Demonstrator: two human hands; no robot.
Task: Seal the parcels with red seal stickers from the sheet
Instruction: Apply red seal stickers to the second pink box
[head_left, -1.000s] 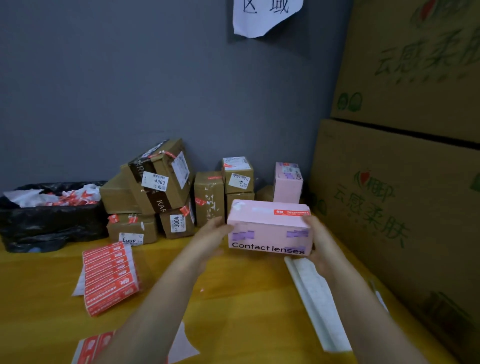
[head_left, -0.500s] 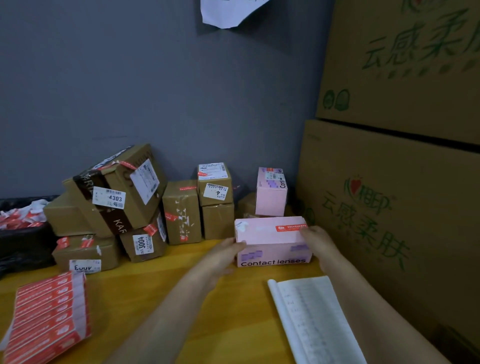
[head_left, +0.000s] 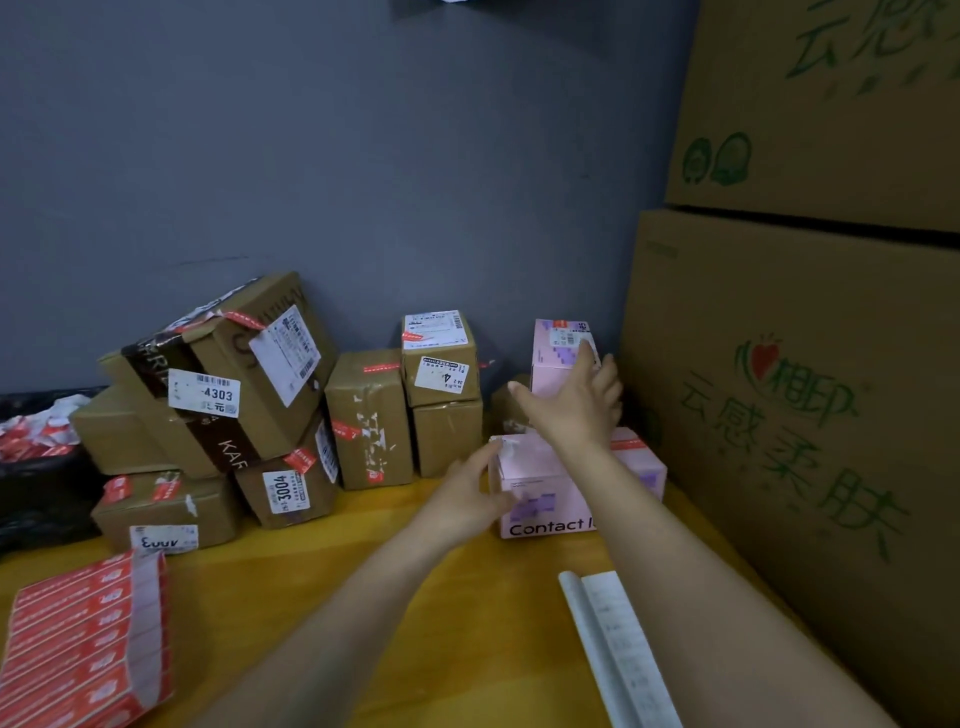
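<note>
Where the yellow table (head_left: 311, 551) meets the grey wall (head_left: 363, 156) at the far left, a black bag (head_left: 36, 499) holds torn red and white scraps. In front of it, at the near left edge, the sheet of red seal stickers (head_left: 78, 649) lies flat on the table, and neither hand touches it. Behind the sheet a heap of brown parcels (head_left: 208, 395) leans against the wall, some tilted and several with red stickers across their seams. Further along, more brown parcels stand upright or stacked. Next comes the left hand (head_left: 462, 499), its fingers straight and loosely spread against the left end of a pink box (head_left: 540, 493). This box lies flat on the table, with "Contact" printed on its front and a red sticker (head_left: 628, 442) on its top. The right hand (head_left: 576, 410) reaches over it to a second pink box (head_left: 558, 353), which stands on end behind it by the wall. The fingers of that hand are spread, the forefinger laid on the box's front and the thumb out to the left, closed on nothing. Beside the right forearm a white paper strip (head_left: 613, 649) lies on the table, and large cartons (head_left: 805, 415) with green print are stacked along the right side.
</note>
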